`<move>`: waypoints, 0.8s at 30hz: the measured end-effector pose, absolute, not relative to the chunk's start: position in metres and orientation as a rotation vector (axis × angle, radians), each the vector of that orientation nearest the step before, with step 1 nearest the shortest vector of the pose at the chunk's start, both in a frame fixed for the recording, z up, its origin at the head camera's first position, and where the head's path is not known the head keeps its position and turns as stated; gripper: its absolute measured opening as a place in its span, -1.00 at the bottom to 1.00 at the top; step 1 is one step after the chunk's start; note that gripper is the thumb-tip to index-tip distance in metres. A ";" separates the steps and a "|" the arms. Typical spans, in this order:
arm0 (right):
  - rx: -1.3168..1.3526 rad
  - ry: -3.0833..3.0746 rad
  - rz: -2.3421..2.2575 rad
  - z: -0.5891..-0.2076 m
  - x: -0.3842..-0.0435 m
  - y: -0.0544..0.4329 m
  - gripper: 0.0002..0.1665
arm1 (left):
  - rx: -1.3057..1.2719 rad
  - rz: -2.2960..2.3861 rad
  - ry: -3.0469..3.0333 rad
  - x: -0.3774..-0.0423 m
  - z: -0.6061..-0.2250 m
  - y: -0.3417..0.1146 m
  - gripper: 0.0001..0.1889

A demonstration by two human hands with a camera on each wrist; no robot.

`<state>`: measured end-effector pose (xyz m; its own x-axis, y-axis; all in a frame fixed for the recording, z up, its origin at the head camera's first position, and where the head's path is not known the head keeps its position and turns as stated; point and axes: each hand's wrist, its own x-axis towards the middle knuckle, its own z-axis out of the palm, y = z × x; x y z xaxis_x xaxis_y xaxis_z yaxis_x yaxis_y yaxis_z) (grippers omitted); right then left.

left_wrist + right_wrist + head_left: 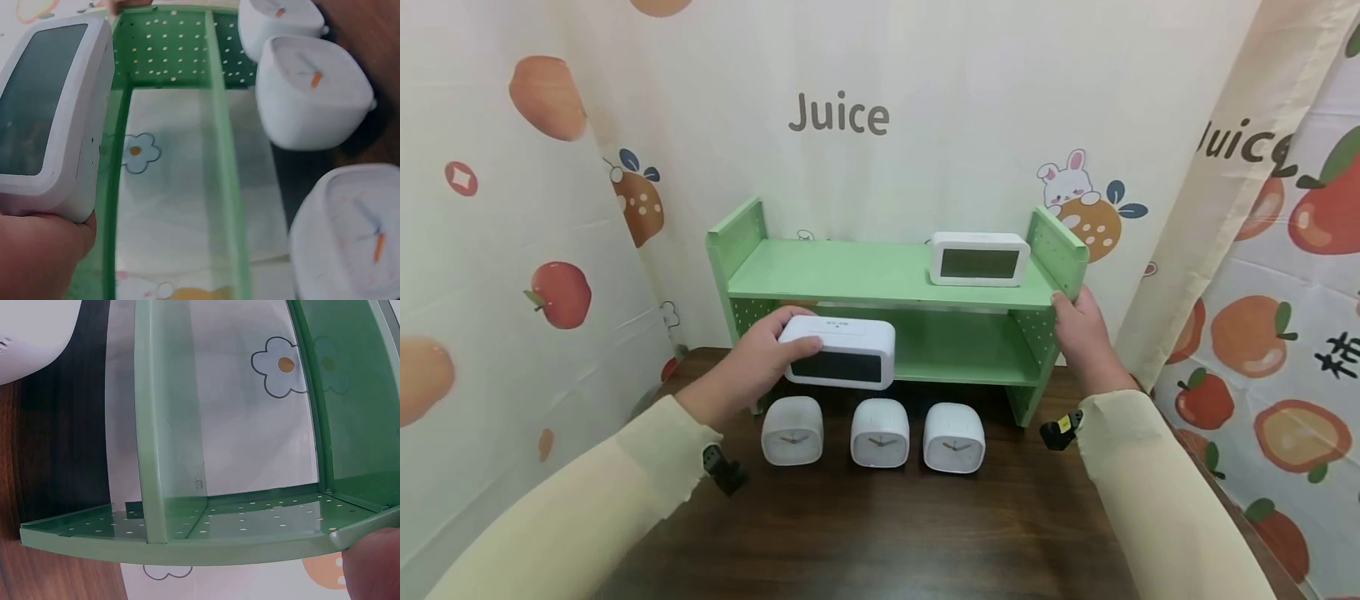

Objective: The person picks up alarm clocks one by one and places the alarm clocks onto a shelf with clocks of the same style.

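- The person's left hand (763, 362) pinches a white digital clock (841, 351) between thumb and fingers, before the green shelf (827, 268), left of its middle.
- The right hand (1084, 340) grips the shelf's right side panel.
- Another digital clock (980, 259) stands on the shelf's upper tier, toward the right.
- Three analog clocks (880, 433) line up in front of the shelf.

The left hand (765, 358) partly covers the green shelf (831, 268) near its lower left corner; the left wrist view crops the held clock (75, 125) — and blurs the analog clocks (306, 115).
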<state>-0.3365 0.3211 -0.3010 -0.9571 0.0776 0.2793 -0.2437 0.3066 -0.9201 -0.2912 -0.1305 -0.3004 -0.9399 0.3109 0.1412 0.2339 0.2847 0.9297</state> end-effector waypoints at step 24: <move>0.196 -2.311 1.705 -0.303 -0.343 0.324 -0.32 | 0.556 1.760 2.639 -0.346 -0.217 -0.144 -0.45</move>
<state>-0.3434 0.3243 -0.3033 -0.9566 0.0466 0.2878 -0.2612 0.3013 -0.9170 -0.3461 -0.1438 -0.2166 -0.9375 0.2394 0.2526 0.3252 0.3439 0.8809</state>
